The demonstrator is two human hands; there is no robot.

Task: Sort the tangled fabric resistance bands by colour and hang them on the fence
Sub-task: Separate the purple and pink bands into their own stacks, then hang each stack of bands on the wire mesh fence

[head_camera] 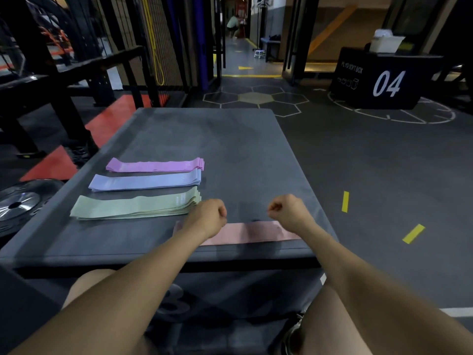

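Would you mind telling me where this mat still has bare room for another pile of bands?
The far half of the mat, beyond the pink-purple stack, is bare, as is the right strip beside all three stacks. The near-left is crowded: lilac stack, green stack, and the pale pink band under the left hand and right hand.

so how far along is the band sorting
Sorting looks nearly done: pink-purple stack, blue stack and green stack lie separated on the mat. Both fists, left hand and right hand, hover over the pale pink band. Hanging is not yet done.
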